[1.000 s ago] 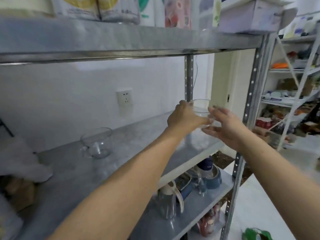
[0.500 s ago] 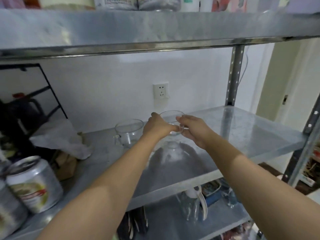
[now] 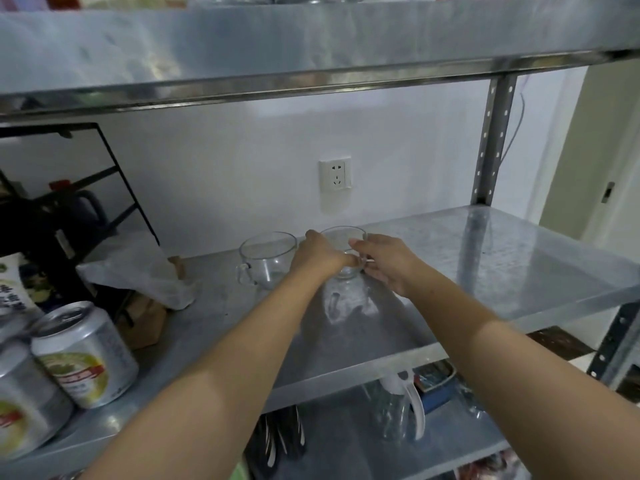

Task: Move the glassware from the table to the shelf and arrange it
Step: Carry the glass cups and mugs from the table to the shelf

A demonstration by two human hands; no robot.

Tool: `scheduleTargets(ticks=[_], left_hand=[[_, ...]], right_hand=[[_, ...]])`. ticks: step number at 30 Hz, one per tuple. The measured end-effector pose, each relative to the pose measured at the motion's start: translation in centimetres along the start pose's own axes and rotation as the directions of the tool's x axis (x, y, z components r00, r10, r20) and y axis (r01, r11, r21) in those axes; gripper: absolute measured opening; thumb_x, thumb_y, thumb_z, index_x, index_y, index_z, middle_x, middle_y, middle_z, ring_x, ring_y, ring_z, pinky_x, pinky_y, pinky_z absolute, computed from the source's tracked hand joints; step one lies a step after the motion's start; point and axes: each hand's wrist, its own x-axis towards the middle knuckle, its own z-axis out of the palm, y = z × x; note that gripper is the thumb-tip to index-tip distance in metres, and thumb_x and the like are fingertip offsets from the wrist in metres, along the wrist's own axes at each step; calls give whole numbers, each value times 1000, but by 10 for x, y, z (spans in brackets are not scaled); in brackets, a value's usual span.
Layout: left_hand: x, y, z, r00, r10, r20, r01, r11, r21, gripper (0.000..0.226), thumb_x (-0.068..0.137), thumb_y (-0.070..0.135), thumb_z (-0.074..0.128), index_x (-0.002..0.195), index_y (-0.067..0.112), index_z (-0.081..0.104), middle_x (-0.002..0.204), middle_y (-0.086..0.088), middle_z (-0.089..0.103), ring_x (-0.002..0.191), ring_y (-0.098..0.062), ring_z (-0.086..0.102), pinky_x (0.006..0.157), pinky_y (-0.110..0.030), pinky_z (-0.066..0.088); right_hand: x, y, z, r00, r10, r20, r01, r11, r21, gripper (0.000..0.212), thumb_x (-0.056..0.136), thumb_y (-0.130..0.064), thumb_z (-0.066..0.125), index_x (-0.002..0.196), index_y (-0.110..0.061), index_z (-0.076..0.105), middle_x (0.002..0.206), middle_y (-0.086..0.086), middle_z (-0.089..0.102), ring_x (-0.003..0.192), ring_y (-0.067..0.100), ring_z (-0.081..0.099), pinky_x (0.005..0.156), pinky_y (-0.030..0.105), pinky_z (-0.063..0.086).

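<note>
Only the person's two arms show: both forearms bare from the elbow down to the wrist, slim and smooth, ending in a bare left hand (image 3: 320,256) and a bare right hand (image 3: 389,264).

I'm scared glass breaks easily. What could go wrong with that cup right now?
The held glass cup is very close to the other glass cup on the shelf; they could clink or chip. The left hand and right hand hold smooth glass; a loose grip might drop it.
</note>
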Motion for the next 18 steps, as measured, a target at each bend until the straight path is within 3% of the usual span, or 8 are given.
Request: scheduleTargets(ticks=[3, 7, 11, 15, 18], left_hand=[[-2, 6, 3, 1000, 0, -5, 0, 1000, 22, 102, 62, 48, 82, 138, 6, 28, 137, -14, 43, 125, -31, 49, 96, -37, 48], [-4, 14, 6, 1000, 18, -15, -17, 998, 57, 105, 66, 49, 80, 144, 9, 23, 143, -14, 32, 136, -31, 34, 101, -36, 38], [-7, 22, 6, 995, 74, -63, -68, 993, 95, 98, 70, 47, 77, 147, 17, 25, 146, -12, 31, 137, -31, 29, 105, -39, 35], [-9, 28, 6, 982, 139, -130, -131, 989, 67, 76, 76, 38, 71, 142, 25, 37, 140, -8, 41, 132, -30, 36, 104, -40, 38], [-11, 32, 2, 958, 199, -206, -188, 979, 75, 62, 79, 31, 65, 137, 26, 44, 138, -6, 47, 129, -28, 41, 100, -36, 36]], right_hand=[[2, 2, -2, 1000, -3, -1, 3, 1000, -7, 11, 90, -23, 69, 88, -13, 67, 92, 9, 70, 86, 21, 65, 89, 34, 52], [1, -1, -5, 999, -17, -27, 17, 1000, -21, 46, 80, -35, 75, 118, -15, 58, 108, 10, 60, 96, 24, 61, 84, 33, 50], [-2, -8, -12, 998, -9, -56, 8, 1000, -8, 45, 79, -38, 76, 111, -19, 50, 109, 6, 52, 80, 16, 56, 75, 26, 48], [-14, -19, -21, 988, -53, -144, 59, 998, 36, 57, 89, -26, 71, 139, -9, 48, 123, 10, 56, 109, 24, 58, 102, 32, 47], [-24, -27, -29, 977, -96, -191, 106, 993, 43, 58, 89, -26, 70, 141, -9, 48, 128, 9, 58, 113, 24, 59, 103, 32, 46]])
